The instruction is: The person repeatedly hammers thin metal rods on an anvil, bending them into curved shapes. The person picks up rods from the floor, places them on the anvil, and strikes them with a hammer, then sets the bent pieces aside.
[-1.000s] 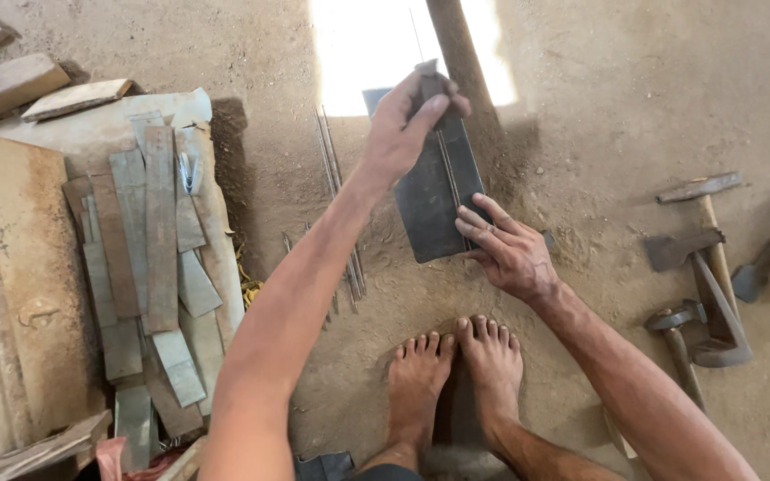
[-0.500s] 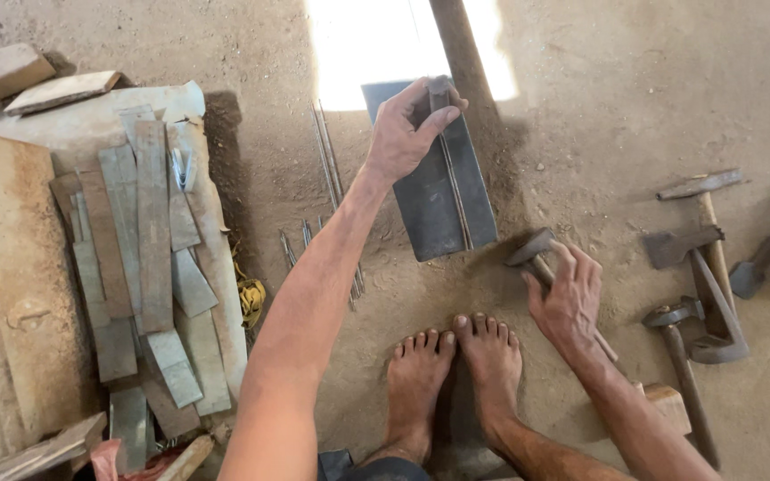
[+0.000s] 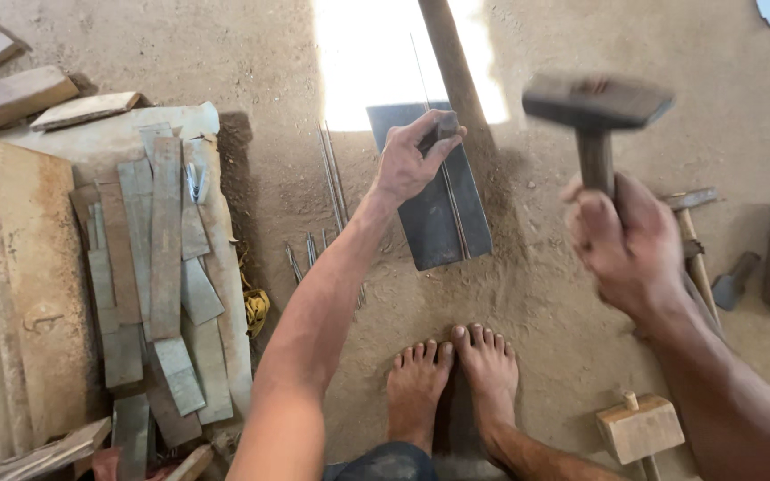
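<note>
Right hand (image 3: 627, 242) fisted on raised hammer (image 3: 595, 105); left hand (image 3: 410, 162) pinching punch (image 3: 446, 126) on metal sheet (image 3: 438, 203). Glancing blow could smash fingers, skid sheet toward bare feet (image 3: 453, 379).

We see both our forearms bare from the elbow down, no sleeves, watch, bracelet or glove on either. Our left hand (image 3: 409, 163) is bare, with short nails and dust on the knuckles. Our right hand (image 3: 627, 242) is also bare, blurred in this view. Our feet (image 3: 453, 383) are bare too, toes dusty. A bit of dark cloth shows at the lower edge, between our legs.
</note>
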